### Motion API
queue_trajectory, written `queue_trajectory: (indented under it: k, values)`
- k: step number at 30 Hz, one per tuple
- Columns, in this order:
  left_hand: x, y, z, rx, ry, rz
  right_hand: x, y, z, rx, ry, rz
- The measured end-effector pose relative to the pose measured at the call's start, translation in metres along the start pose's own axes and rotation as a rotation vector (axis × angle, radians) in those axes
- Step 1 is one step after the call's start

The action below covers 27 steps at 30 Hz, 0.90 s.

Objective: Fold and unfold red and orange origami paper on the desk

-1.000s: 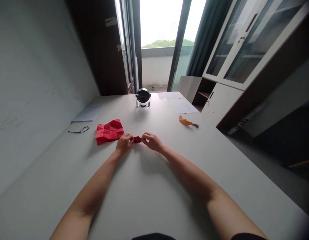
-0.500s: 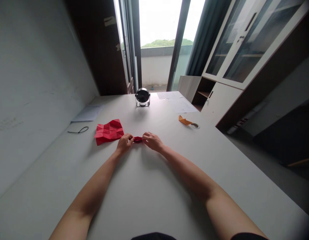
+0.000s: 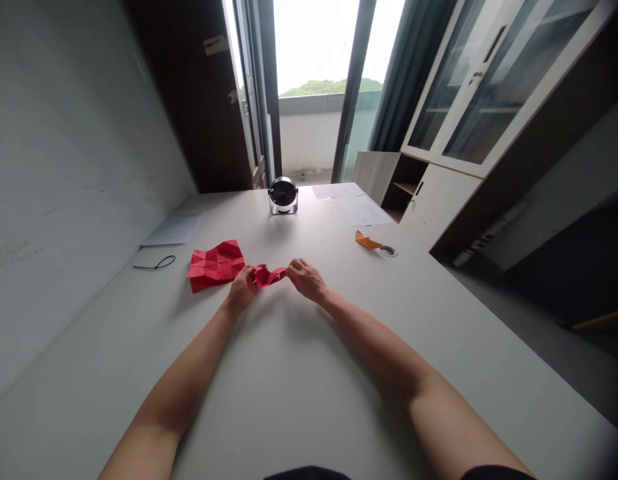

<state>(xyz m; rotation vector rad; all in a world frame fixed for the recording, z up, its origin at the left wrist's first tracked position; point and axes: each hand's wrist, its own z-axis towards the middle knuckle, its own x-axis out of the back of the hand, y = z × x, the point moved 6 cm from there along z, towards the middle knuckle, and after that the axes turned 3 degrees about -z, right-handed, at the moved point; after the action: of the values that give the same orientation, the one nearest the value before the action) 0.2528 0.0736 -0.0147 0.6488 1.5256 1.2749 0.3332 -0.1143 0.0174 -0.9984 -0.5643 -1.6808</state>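
Between my two hands is a small piece of folded red paper (image 3: 269, 276), lifted slightly off the white table (image 3: 289, 373). My left hand (image 3: 243, 288) is closed on its left end, with the palm turned partly upward. The fingers of my right hand (image 3: 305, 277) pinch its right end. The paper looks opened out and bent, with a dip in its middle. Just beyond my left hand lies a larger creased red sheet (image 3: 217, 265), spread on the table.
To the right sit an orange folded paper (image 3: 367, 241) and a roll of tape (image 3: 389, 251). A round black-and-silver device (image 3: 283, 196) stands at the back. White papers (image 3: 363, 210) lie back right, more sheets (image 3: 173, 229) back left. A black cord loop (image 3: 156, 264) rests near the left wall.
The folded red paper has been tilted and opened, showing more of its surface. My left hand has turned palm upward and shifted slightly left; my right hand keeps its pinch.
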Motion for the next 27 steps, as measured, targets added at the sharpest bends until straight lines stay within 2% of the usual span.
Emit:
queue_trajectory:
  k: [7, 12, 14, 16, 18, 21, 24, 27]
  values:
    - [0.016, 0.007, 0.004, -0.069, 0.057, 0.093, 0.005, 0.013, -0.002, -0.118, 0.061, 0.038]
    - [0.011, 0.007, 0.003, -0.053, 0.039, 0.062, 0.004, 0.023, -0.005, -0.275, 0.086, 0.077]
    - [0.004, 0.004, 0.001, -0.026, 0.009, 0.069, 0.004, 0.024, -0.005, -0.292, 0.084, 0.082]
    - [-0.003, -0.002, -0.002, 0.02, -0.021, 0.068, 0.003, 0.018, -0.002, -0.226, 0.053, 0.078]
    - [-0.008, -0.007, -0.006, 0.052, -0.032, 0.084, 0.002, 0.005, 0.001, -0.08, -0.009, 0.084]
    - [-0.015, -0.007, -0.01, 0.011, -0.028, 0.148, 0.0, -0.013, 0.002, 0.099, -0.076, 0.127]
    - [-0.02, -0.003, -0.012, -0.051, -0.043, 0.145, 0.0, -0.019, 0.002, 0.098, -0.067, 0.185]
    - [-0.024, 0.001, -0.012, -0.056, -0.056, 0.052, -0.003, -0.011, 0.003, -0.022, -0.041, 0.265]
